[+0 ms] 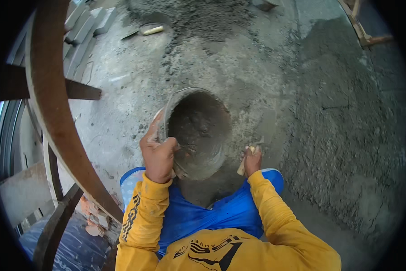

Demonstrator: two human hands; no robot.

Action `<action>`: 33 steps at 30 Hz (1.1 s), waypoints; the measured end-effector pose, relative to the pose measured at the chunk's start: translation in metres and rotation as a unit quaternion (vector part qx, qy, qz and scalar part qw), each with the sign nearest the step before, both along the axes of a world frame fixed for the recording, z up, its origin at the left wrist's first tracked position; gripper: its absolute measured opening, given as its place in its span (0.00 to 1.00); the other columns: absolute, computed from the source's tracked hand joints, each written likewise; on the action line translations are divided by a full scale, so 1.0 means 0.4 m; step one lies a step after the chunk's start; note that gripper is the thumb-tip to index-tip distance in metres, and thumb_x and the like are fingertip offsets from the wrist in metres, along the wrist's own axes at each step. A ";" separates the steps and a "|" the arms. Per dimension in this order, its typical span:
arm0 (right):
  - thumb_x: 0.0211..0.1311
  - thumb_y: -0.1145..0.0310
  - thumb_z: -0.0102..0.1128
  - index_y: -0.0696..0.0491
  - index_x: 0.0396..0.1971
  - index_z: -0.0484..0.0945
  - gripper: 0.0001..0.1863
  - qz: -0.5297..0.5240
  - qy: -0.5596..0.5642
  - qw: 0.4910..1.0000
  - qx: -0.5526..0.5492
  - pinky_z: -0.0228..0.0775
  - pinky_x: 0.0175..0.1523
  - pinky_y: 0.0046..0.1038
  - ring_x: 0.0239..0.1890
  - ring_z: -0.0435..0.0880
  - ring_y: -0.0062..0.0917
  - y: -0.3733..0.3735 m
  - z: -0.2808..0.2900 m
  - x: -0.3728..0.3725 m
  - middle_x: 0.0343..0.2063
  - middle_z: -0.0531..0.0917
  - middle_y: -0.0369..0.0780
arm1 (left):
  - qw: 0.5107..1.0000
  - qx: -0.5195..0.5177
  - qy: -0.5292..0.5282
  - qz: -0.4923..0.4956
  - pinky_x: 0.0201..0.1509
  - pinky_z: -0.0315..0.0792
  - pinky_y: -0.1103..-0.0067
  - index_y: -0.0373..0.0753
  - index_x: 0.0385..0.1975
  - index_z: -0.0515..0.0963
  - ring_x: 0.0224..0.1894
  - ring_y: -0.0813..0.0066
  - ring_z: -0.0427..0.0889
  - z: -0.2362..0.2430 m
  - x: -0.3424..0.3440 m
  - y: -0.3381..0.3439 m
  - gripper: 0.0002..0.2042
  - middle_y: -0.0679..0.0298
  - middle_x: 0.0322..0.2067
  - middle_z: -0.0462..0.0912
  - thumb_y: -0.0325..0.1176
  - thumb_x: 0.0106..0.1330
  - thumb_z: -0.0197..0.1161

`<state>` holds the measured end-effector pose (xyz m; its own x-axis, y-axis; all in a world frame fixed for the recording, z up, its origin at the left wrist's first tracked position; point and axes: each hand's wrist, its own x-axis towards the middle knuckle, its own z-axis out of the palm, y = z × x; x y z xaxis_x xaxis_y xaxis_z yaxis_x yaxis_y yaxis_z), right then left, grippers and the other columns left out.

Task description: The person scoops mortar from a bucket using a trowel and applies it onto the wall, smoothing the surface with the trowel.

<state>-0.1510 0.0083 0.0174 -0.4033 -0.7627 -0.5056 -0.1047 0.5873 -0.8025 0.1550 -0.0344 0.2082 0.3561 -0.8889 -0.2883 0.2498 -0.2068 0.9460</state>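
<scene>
Between my knees stands a grey bucket [207, 168], tipped so that its mouth faces up toward me. Grey wet mortar [199, 124] lies inside and smears its walls. My left hand [158, 156] is closed on the bucket's left rim, thumb over the edge. A thin wire handle rests along the far rim. To the right of the bucket, my right hand [253, 160] is wrapped round the pale wooden handle of a trowel [267, 125]. Its mortar-grey blade points away from me, low over the floor, and blends into it; whether it touches cannot be told.
A heap of wet mix [207, 20] lies ahead, with a second trowel [153, 30] to its left. Rough mortar [338, 135] covers the floor at right. Wooden beams [54, 90] rise close on my left, near grey blocks [78, 22] and broken bricks [94, 221].
</scene>
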 end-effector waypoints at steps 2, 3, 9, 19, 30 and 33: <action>0.65 0.64 0.57 0.63 0.50 0.68 0.21 -0.030 0.046 0.998 0.010 0.75 0.32 0.31 0.27 0.82 0.33 0.048 0.212 -0.023 0.29 0.80 0.47 | 0.998 0.031 -0.031 -0.039 0.32 0.68 0.88 0.28 0.60 0.71 0.26 0.84 0.71 -0.005 0.012 -0.035 0.30 0.68 0.36 0.81 0.18 0.50 0.50; 0.64 0.62 0.57 0.64 0.51 0.67 0.23 -0.014 0.119 0.993 -0.004 0.74 0.37 0.36 0.32 0.82 0.41 0.087 0.279 -0.052 0.32 0.81 0.52 | 0.996 0.030 -0.056 -0.063 0.31 0.67 0.89 0.26 0.60 0.69 0.26 0.84 0.72 -0.012 0.022 -0.051 0.32 0.65 0.34 0.80 0.17 0.48 0.49; 0.65 0.53 0.54 0.63 0.52 0.66 0.29 -0.055 0.286 0.954 0.076 0.70 0.48 0.48 0.42 0.79 0.58 0.350 0.741 -0.164 0.36 0.80 0.61 | 0.981 0.022 -0.125 -0.147 0.34 0.66 0.85 0.24 0.53 0.74 0.28 0.80 0.69 0.174 -0.080 -0.072 0.25 0.63 0.34 0.78 0.20 0.50 0.52; 0.65 0.60 0.54 0.58 0.46 0.74 0.18 0.027 0.302 0.944 0.128 0.73 0.48 0.42 0.47 0.79 0.46 0.450 1.229 -0.114 0.45 0.80 0.48 | 0.954 0.037 -0.054 -0.291 0.36 0.70 0.85 0.25 0.49 0.75 0.31 0.78 0.74 0.713 -0.274 -0.060 0.23 0.63 0.35 0.79 0.18 0.48 0.49; 0.51 0.69 0.57 0.55 0.35 0.76 0.10 0.239 0.535 0.805 0.091 0.75 0.34 0.32 0.32 0.82 0.30 0.162 1.498 -0.091 0.29 0.77 0.39 | 0.920 -0.007 -0.006 -0.393 0.39 0.69 0.88 0.26 0.60 0.70 0.39 0.81 0.75 1.000 -0.468 -0.054 0.32 0.64 0.45 0.80 0.17 0.48 0.50; 0.50 0.69 0.58 0.54 0.34 0.75 0.10 0.245 0.544 0.796 0.105 0.75 0.34 0.31 0.32 0.82 0.28 0.179 1.535 -0.066 0.29 0.77 0.39 | 0.900 -0.092 -0.028 -0.425 0.41 0.70 0.87 0.26 0.59 0.70 0.43 0.80 0.76 1.038 -0.483 -0.072 0.31 0.63 0.48 0.79 0.17 0.48 0.50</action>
